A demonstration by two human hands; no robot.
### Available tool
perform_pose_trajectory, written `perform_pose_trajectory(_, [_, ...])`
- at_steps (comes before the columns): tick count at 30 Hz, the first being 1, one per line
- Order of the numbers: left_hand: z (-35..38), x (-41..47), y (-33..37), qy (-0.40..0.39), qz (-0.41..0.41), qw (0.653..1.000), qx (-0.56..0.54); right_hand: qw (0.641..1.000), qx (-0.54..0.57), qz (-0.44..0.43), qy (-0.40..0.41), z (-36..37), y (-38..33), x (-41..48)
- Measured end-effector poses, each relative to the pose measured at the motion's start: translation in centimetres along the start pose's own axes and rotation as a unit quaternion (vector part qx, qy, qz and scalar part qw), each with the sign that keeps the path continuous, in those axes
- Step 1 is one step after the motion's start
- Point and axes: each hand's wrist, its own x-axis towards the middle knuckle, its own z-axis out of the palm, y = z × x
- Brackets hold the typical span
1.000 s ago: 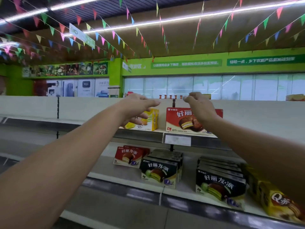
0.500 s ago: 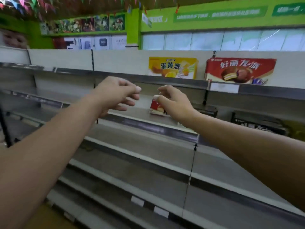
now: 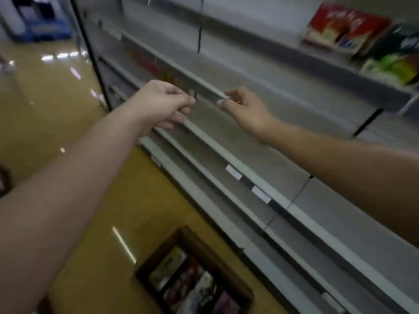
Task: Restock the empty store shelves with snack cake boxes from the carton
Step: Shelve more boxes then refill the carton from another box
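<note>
Both bare forearms reached out in front of the grey metal shelves [image 3: 283, 91], whose long flat boards ran slantwise across the view with pale strips along their front edges. The left hand [image 3: 163, 103] hung over the front lip of a middle shelf, its grip loose, fingers curled lightly toward the thumb with nothing between them. The right hand [image 3: 247, 109] was just beside it, apart from it, and its grip was likewise slack and held nothing, fingers gently bent and pointing left. Two small white price tags [image 3: 233, 172] sat on a shelf rail below the right forearm. The brown cardboard carton [image 3: 229, 266] stood open on the glossy tan floor [image 3: 45, 123] at the foot of the shelves, well below the hands, and the snack cake boxes [image 3: 188, 277] inside it were blurred into red, dark and pale patches. On an upper shelf at the far right stood a row of red boxes [image 3: 340, 26], and next to them a dark box [image 3: 394, 62] with green on its face, its print too smeared to read.
</note>
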Motion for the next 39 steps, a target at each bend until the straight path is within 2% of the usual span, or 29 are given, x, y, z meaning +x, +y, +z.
perform_pose_trajectory(5, [3.3,0.4,-9.2,0.008,-0.138,0.99,-0.018,0.991,0.021,0.053,-0.124,7.5,5.5,0.2])
perform_pose_trajectory(8, [5.1,-0.3,-13.6,0.011,-0.183,0.983,-0.022,0.983,0.003,0.051,-0.173,11.6,8.3,-0.2])
perform_pose_trajectory(16, [10.9,-1.7,-25.2,0.052,-0.29,0.955,-0.043,0.946,-0.007,0.117,-0.301,22.3,17.0,-3.0])
perform_pose_trajectory(30, [22.4,-3.9,-49.9,0.079,-0.419,0.899,-0.098,0.896,-0.038,0.177,-0.404,41.4,34.2,-8.9])
perform_pose_trajectory(35, [27.6,-5.1,-61.5,0.029,-0.464,0.885,-0.03,0.835,-0.073,0.247,-0.486,48.7,42.8,-11.7])
perform_pose_trajectory(39, [31.3,-5.5,-70.2,-0.048,-0.449,0.89,0.067,0.794,-0.105,0.319,-0.506,53.7,50.2,-13.6])
